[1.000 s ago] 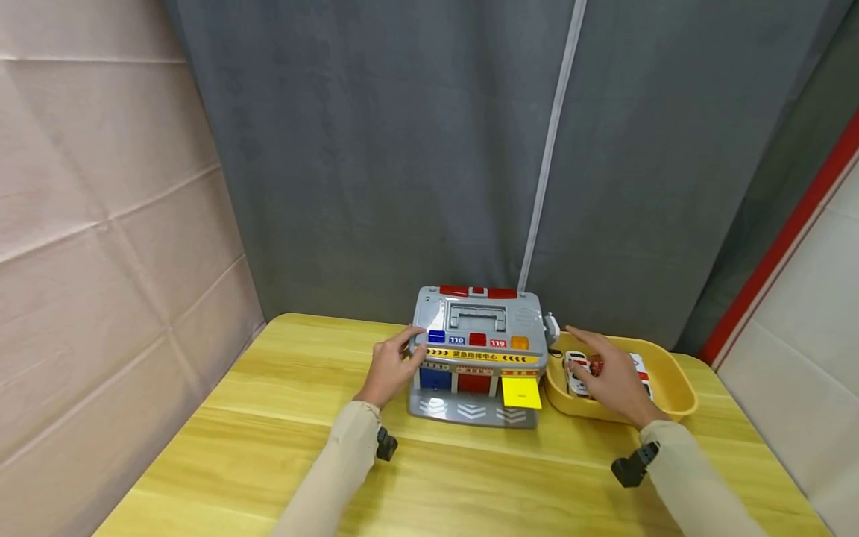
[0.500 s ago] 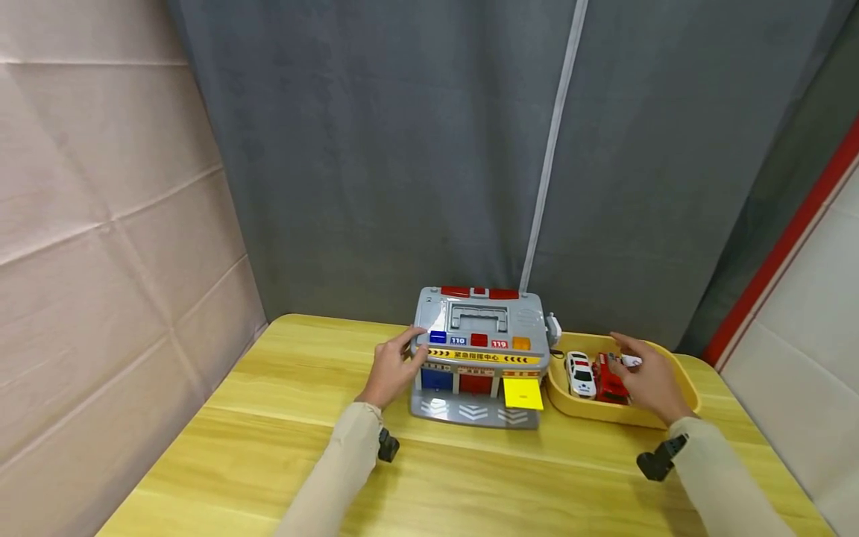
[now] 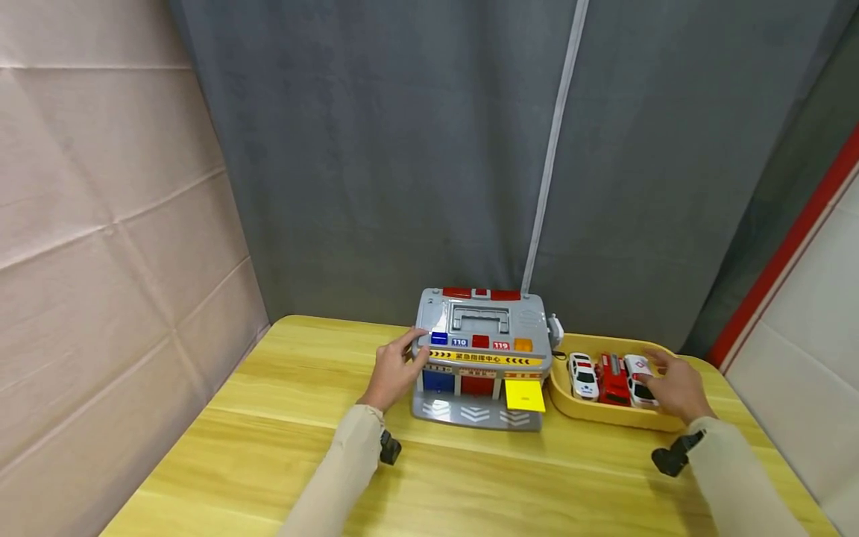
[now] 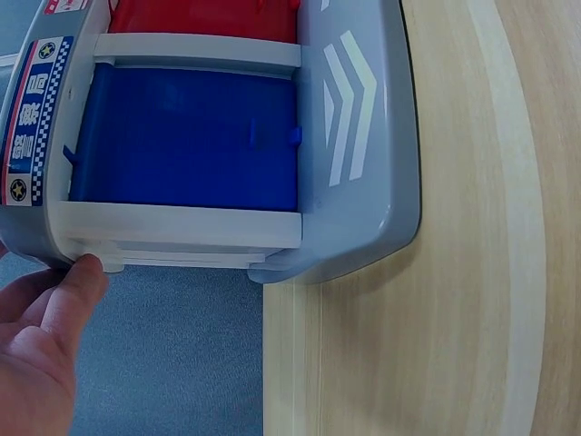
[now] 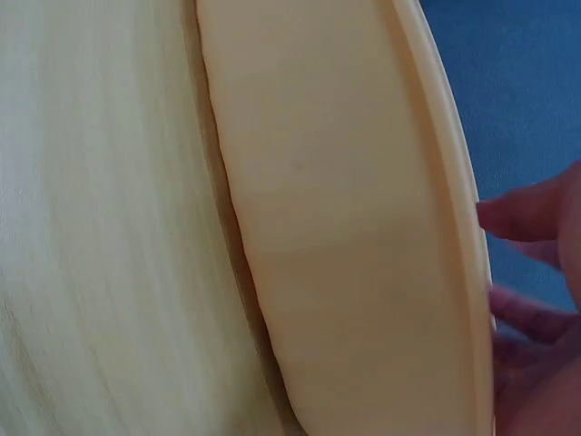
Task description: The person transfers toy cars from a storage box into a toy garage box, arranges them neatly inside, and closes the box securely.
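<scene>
A grey toy emergency station (image 3: 537, 317) stands on the table, with blue and red garage doors and a yellow flap (image 3: 525, 395) tilted out at its front right. My left hand (image 3: 394, 373) holds its left corner, fingers at the roof edge and thumb at the front; up close the left hand (image 4: 45, 331) touches the grey side. To the right is a yellow tray (image 3: 570, 406) with a white police car (image 3: 584, 377), a red fire truck (image 3: 614, 382) and a white ambulance (image 3: 639, 380). Over the ambulance's right side is my right hand (image 3: 678, 386), thumb and fingers parted; whether it touches is unclear.
A wooden table (image 3: 282, 418) bears everything. Behind it hangs a grey curtain (image 3: 376, 186), with pale panels (image 3: 121, 298) on the left. On the station's right side is a light grey part (image 3: 555, 330), close to the tray.
My right hand has moved right across the tray, from the police car past the fire truck to the ambulance, uncovering the cars. My left hand stays at the station's corner.
</scene>
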`<state>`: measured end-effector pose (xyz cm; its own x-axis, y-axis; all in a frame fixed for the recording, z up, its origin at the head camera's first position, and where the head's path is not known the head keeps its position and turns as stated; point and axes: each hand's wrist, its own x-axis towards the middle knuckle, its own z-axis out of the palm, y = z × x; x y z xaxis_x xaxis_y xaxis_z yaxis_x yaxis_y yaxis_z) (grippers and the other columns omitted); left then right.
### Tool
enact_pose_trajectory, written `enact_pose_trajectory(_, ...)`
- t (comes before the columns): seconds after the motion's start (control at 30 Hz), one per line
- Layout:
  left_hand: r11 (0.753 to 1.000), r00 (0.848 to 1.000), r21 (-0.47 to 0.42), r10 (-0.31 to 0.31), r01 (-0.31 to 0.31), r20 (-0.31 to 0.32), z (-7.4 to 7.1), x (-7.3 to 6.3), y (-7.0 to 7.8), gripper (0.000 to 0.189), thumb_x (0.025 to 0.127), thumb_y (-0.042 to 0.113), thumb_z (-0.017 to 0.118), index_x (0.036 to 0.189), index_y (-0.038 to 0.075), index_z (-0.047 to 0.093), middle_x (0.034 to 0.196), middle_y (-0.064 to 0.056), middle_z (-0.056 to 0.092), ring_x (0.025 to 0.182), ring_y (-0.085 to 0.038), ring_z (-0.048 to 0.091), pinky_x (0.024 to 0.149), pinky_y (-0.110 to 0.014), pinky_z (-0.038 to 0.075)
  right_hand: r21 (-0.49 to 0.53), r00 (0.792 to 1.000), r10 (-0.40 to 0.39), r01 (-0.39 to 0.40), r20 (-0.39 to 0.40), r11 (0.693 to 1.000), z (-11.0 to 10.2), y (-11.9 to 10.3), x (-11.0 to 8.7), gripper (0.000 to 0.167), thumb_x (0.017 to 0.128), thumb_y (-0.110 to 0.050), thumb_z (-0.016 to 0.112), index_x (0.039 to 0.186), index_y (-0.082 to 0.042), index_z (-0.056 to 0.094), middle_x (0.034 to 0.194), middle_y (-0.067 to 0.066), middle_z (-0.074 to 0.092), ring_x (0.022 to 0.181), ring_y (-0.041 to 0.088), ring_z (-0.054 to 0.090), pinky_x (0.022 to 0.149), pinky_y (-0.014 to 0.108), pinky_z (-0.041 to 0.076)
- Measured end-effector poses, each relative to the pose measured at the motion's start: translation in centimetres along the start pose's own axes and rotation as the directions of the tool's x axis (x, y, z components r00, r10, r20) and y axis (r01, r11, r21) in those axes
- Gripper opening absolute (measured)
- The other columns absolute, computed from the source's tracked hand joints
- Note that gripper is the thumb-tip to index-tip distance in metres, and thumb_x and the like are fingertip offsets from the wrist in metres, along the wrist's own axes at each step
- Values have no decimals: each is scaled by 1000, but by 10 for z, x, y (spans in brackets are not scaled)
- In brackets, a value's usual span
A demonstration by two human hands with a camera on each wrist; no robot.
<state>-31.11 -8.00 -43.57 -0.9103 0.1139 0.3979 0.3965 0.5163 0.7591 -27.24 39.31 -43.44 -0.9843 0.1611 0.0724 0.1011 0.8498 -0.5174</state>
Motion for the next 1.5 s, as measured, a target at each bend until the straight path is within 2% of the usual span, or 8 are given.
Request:
enact_pose_trajectory(0.13, 1000, 1000, -2, 3, -3, -7, 0, 1, -1, 32, 97, 27, 63, 126, 14, 68, 145, -23, 55, 127, -37, 61, 98, -48, 58, 5, 995, 46, -46, 84, 999, -2, 4, 4, 58, 93, -17, 60, 142, 8, 44, 137, 45, 44, 111, 53, 53, 83, 52, 59)
enact_pose_trajectory(0.37, 1000, 1000, -6, 8, -8, -11, 3, 2, -4, 32, 97, 26, 63, 126, 14, 68, 145, -23, 55, 126, -37, 62, 98, -47, 58, 34, 988, 65, -71, 138, 997, -2, 8, 10, 53, 94, -19, 63, 138, 7, 50, 136, 45, 45, 109, 51, 52, 92, 59, 52)
enact_pose_trajectory(0.6, 1000, 1000, -19, -15, 15, -2, 2, 0, -2, 33, 97, 27, 63, 128, 16, 68, 147, -22, 54, 130, -36, 60, 100, -47, 57, 73, 976, 112, -127, 188, 989, 0, 7, 16, 59, 94, -17, 64, 144, 6, 44, 134, 44, 47, 102, 44, 54, 85, 48, 58)
enact_pose_trajectory(0.8, 999, 1000, -26, -21, 21, 4, 2, -1, 0, 33, 97, 27, 63, 128, 16, 67, 147, -21, 54, 132, -36, 58, 101, -47, 57, 67, 969, 99, -117, 226, 991, 0, 9, 20, 69, 90, -18, 71, 147, 6, 39, 133, 46, 43, 105, 48, 53, 90, 54, 57)
enact_pose_trajectory(0.97, 999, 1000, -31, -25, 25, -1, 2, -1, -1, 33, 97, 26, 63, 128, 16, 67, 148, -21, 53, 133, -36, 57, 101, -46, 57, 28, 973, 69, -77, 222, 997, 3, 10, 23, 68, 86, -14, 72, 144, 2, 41, 131, 46, 44, 104, 50, 53, 93, 63, 53)
enact_pose_trajectory(1.13, 999, 1000, -46, -22, 22, 2, 2, -1, 0, 32, 97, 24, 63, 128, 16, 67, 148, -21, 53, 137, -36, 54, 102, -46, 57, -8, 979, 50, -50, 197, 999, 5, 10, 23, 66, 83, -12, 72, 140, 1, 43, 125, 40, 51, 100, 46, 52, 92, 65, 52)
enact_pose_trajectory(1.3, 998, 1000, -58, -9, 10, 9, 2, -2, 0, 33, 98, 24, 62, 128, 15, 67, 149, -22, 53, 138, -38, 52, 101, -47, 57, -45, 989, 40, -34, 140, 998, 6, 12, 23, 65, 81, -15, 72, 138, 1, 45, 127, 40, 51, 100, 49, 52, 92, 70, 49)
enact_pose_trajectory(1.5, 997, 1000, -70, -23, 24, 18, 3, -1, -3, 33, 98, 25, 62, 129, 16, 66, 149, -23, 51, 132, -38, 58, 98, -47, 58, -12, 992, 18, -16, 124, 1000, 9, 23, 27, 68, 82, -13, 65, 143, 3, 42, 129, 43, 51, 102, 50, 55, 90, 66, 52)
